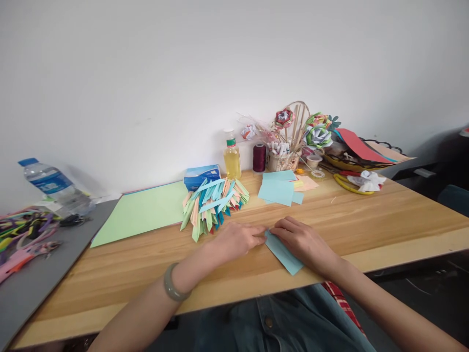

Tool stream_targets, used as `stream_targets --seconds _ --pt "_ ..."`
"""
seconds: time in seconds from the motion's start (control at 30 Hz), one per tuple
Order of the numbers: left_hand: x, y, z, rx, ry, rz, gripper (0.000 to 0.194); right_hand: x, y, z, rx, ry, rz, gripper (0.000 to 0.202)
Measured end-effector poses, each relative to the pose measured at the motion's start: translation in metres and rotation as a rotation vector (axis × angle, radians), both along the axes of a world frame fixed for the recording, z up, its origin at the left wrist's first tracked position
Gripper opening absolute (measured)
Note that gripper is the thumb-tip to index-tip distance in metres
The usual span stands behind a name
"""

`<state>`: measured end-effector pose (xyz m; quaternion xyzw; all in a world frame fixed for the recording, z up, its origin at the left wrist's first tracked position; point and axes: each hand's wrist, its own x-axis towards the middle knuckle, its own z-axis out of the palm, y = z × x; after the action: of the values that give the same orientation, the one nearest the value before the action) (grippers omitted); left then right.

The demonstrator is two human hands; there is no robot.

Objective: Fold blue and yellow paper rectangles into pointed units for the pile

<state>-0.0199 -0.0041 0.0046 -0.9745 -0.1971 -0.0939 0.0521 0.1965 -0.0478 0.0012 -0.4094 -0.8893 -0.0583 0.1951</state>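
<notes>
A light blue paper piece lies slanted on the wooden table near its front edge. My left hand, with a bangle on the wrist, reaches in from the left; its fingertips press at the paper's upper left corner. Over the paper's upper right side rests my right hand, fingers bent and pressed together on it. The fingertips of both hands nearly meet at the far end. Behind them lie more blue paper pieces, and to the left is a pile of folded paper strips in green, blue and peach.
Large green sheets lie at the left. Along the wall stand a tissue pack, a bottle of yellow liquid, a dark red thread spool and a basket with paper flowers. A water bottle leans far left.
</notes>
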Motion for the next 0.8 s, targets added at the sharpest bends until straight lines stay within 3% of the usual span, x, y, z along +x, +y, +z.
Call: stream_targets --seconds 0.4,0.8 --pt "-0.001 0.005 -0.005 -0.071 -0.038 -0.026 0.034 0.001 -0.001 0.000 -0.008 0.024 0.024 0.022" --pt "0.000 0.006 0.007 -0.191 0.043 0.047 0.047 0.003 0.003 -0.004 0.036 0.010 0.044 0.026"
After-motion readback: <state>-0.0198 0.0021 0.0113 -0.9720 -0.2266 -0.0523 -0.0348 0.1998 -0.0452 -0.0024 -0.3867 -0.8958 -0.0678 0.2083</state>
